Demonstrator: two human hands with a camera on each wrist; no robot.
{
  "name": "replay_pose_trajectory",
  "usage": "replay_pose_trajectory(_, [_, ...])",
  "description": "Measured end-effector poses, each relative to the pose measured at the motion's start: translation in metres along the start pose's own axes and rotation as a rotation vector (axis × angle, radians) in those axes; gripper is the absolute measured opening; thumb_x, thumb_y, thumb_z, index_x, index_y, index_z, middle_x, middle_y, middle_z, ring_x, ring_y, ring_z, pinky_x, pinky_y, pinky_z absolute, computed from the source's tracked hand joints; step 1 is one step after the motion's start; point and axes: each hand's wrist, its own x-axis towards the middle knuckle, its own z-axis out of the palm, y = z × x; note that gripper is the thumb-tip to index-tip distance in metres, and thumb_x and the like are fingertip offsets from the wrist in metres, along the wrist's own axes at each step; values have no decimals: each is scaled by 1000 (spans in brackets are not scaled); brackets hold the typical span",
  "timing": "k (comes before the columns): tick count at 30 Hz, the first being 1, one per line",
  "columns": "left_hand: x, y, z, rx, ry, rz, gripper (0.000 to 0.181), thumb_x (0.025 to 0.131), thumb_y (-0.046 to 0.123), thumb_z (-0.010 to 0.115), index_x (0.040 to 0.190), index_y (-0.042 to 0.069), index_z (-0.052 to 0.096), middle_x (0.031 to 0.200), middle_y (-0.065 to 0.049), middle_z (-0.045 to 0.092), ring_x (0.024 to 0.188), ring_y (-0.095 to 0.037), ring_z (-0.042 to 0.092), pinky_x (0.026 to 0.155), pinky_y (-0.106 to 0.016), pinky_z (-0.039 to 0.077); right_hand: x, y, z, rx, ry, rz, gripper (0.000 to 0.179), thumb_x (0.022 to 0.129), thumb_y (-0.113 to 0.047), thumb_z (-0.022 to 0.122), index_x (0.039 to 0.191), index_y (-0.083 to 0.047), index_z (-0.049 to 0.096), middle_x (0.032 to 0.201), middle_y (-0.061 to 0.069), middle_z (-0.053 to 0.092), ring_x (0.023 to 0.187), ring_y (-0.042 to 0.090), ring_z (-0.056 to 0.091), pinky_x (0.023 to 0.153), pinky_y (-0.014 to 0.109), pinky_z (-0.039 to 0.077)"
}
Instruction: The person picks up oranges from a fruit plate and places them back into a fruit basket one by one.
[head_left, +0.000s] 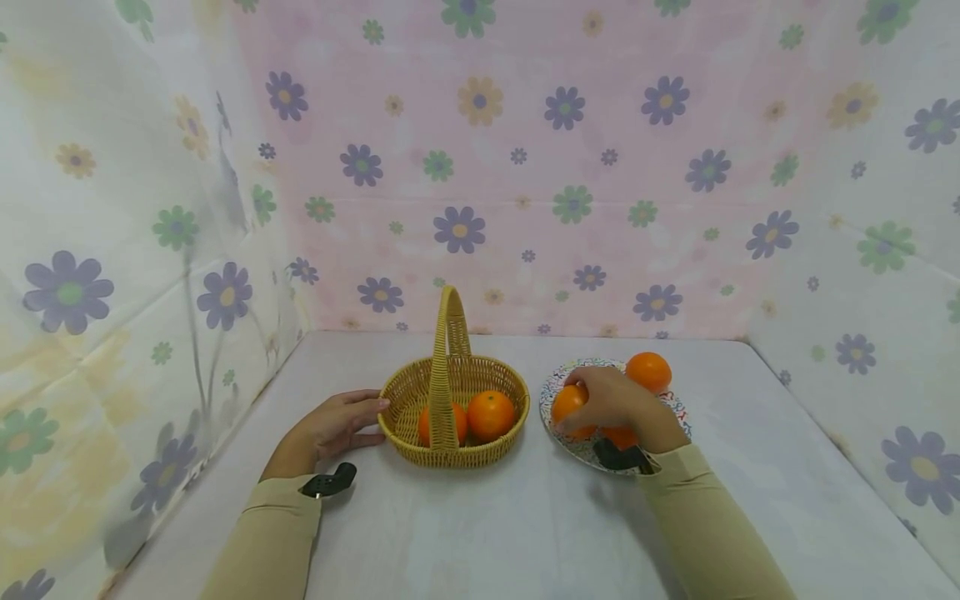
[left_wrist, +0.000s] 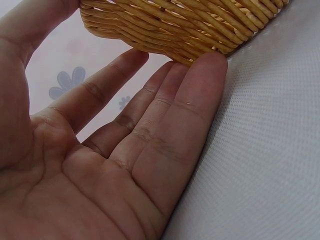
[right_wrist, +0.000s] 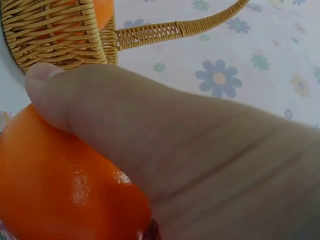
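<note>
A woven basket point(head_left: 480, 455) with a tall handle stands mid-table, with two oranges point(head_left: 491, 415) inside. At its left side is my left hand point(head_left: 341, 423), its fingers extended and fingertips against the weave, as the left wrist view shows up close. My right hand point(head_left: 621, 402) reaches over a speckled plate point(head_left: 550, 390) to the right of the basket. It grips an orange point(head_left: 567, 406) at the plate's left part, thumb point(right_wrist: 100, 95) laid along the fruit in the right wrist view. Another orange point(head_left: 649, 372) sits at the back of the plate, and one more point(head_left: 621, 437) shows partly beneath the hand.
The white-covered table point(head_left: 480, 533) is enclosed by a flowered cloth point(head_left: 525, 167) at the back and both sides. The basket's handle point(head_left: 444, 367) arches high above its rim. A narrow strip of table separates basket and plate.
</note>
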Motion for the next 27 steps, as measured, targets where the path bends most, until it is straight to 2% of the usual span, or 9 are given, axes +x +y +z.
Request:
replay_pose_trajectory(10, [0,0,0,-1,-1,13,77,99,32,73,158,1,34,159,-20,45,128,-25,62,100,-47,59,-2,-1,-7,47,29,-28,60,72,-44,92,121,-21,66,111,1,69,91,21,61,77,34,57])
replay_pose_trajectory(16, [0,0,0,-4,1,9,76,99,31,72,158,2,34,160,-20,45,130,-26,61,100,-47,59,-5,-3,-11,103,39,-31,63,72,-43,93,120,-18,61,114,4,68,90,22,63,76,34,59])
replay_pose_trajectory(24, [1,0,-1,-15,-12,12,78,99,31,72,159,1,31,159,-20,45,125,-22,63,101,-47,59,-5,-6,-14,138,65,-60,85,71,-45,92,142,-22,52,136,8,62,103,23,64,87,42,61])
replay_pose_trajectory(27, [2,-1,-2,-19,-18,13,79,99,30,72,159,1,30,158,-20,45,123,-21,64,101,-47,59,-4,-7,-15,141,78,-81,88,72,-45,92,147,-25,49,139,9,61,105,24,64,88,43,61])
